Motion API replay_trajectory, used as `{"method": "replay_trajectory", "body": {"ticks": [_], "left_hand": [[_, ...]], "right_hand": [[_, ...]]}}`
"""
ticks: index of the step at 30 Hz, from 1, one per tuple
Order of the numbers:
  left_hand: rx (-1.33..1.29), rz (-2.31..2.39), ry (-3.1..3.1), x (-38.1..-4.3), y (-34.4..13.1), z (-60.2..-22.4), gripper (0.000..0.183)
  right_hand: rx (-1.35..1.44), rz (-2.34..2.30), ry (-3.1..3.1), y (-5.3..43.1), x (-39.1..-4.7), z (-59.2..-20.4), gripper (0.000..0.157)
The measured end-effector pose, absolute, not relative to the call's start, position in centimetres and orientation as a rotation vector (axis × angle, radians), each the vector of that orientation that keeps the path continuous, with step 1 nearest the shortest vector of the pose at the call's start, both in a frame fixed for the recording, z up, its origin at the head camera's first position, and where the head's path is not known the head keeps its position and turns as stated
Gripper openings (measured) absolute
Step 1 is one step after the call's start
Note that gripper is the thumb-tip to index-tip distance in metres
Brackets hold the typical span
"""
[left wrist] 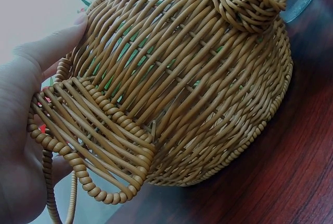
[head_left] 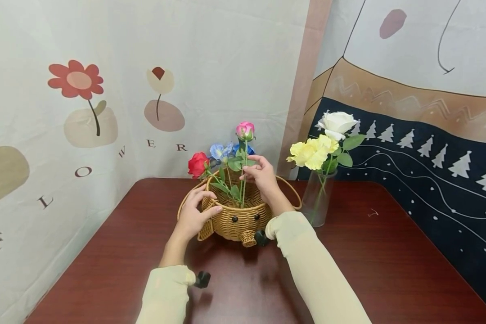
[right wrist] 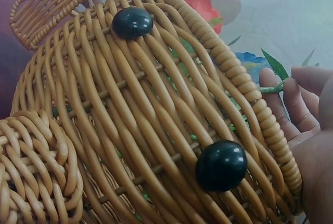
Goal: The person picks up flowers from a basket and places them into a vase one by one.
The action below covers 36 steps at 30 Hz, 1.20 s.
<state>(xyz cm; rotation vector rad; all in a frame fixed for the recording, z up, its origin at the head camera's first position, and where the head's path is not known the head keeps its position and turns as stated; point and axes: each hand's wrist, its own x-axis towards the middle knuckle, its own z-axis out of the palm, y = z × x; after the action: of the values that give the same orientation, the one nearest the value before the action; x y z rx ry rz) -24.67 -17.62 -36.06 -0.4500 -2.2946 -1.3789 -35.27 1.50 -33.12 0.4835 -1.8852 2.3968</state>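
A woven wicker basket with bead eyes, a snout and side ears stands on the table. My left hand grips its rim at the left side, thumb on the front edge, close by the wicker ear. My right hand pinches the green stem of a pink rose, which stands upright with its lower stem inside the basket. A red rose and blue flowers lean out at the basket's left and back. The stem ends are hidden behind the weave.
A clear vase holding a yellow flower and a white rose stands right of the basket. The basket's handle loops out beside my right wrist. The dark red table meets a printed cloth backdrop behind.
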Motion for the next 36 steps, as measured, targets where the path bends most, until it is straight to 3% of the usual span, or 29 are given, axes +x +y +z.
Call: {"method": "replay_trajectory", "body": {"ticks": [22,36], "left_hand": [[-0.459,-1.381,-2.286,-25.0,-17.8,-36.4,0.031],[-0.432,-1.314,-2.323,-27.3,-18.9,-38.8,0.033]], "right_hand": [[0.441,2.43,-1.911,1.7,-35.1,-32.9,0.034],[0.517,2.406,-1.663,1.9,-34.8,-33.1,0.017]]}}
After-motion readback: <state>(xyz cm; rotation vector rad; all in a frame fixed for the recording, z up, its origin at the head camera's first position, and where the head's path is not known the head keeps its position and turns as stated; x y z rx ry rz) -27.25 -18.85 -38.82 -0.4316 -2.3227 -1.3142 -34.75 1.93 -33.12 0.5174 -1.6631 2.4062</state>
